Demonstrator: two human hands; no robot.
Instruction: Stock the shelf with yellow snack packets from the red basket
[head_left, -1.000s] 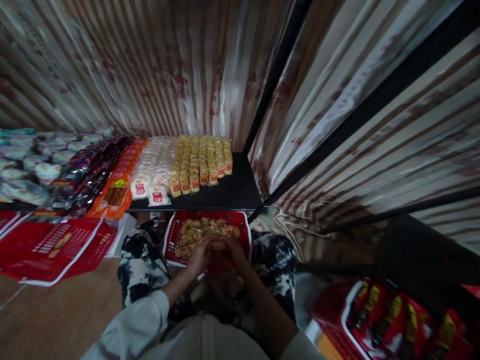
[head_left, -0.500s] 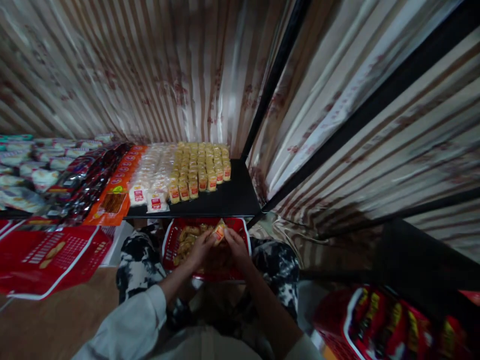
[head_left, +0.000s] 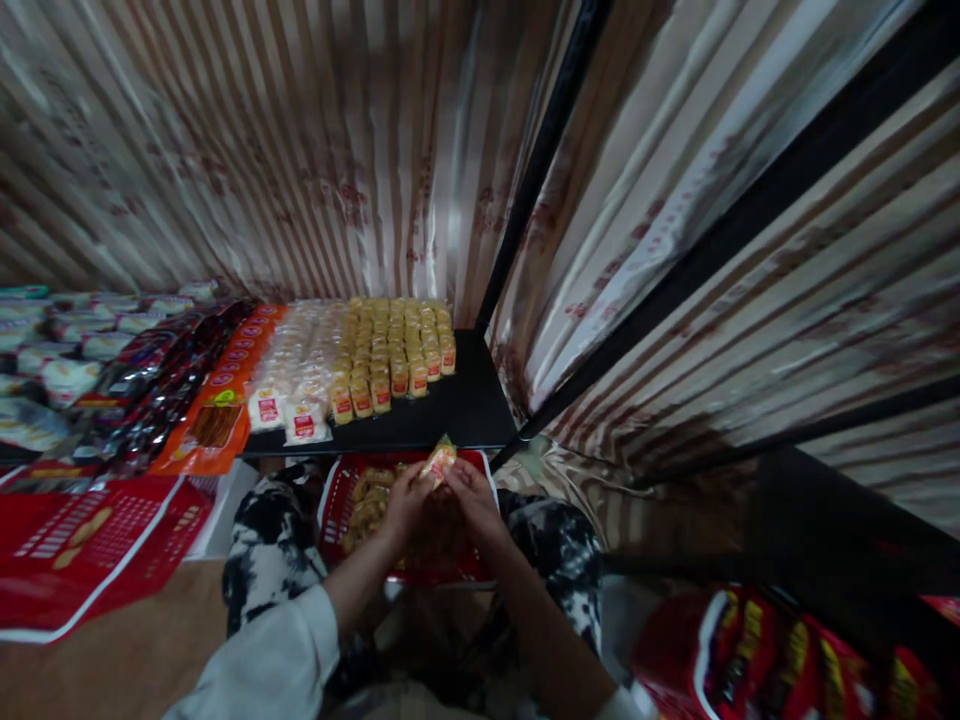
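My left hand (head_left: 405, 500) and my right hand (head_left: 469, 495) meet above a red basket (head_left: 334, 500) on my lap. Both pinch one small yellow snack packet (head_left: 439, 462), lifted just over the basket's far rim. More of the same packets lie heaped in the basket's left half. In front of me a black shelf (head_left: 457, 410) carries neat rows of yellow packets (head_left: 394, 345), with white packets (head_left: 296, 365) to their left.
Further left on the shelf lie orange packs (head_left: 217, 400), dark packs (head_left: 161, 375) and pale bags (head_left: 64, 350). A red basket (head_left: 75, 540) stands at the left, another with red-yellow packs (head_left: 772, 650) at the lower right. Striped curtains and black poles (head_left: 536, 170) close in behind.
Both hands rose out of the basket's heap holding one yellow packet and brought it up toward the shelf edge. The view tilted slightly downward.
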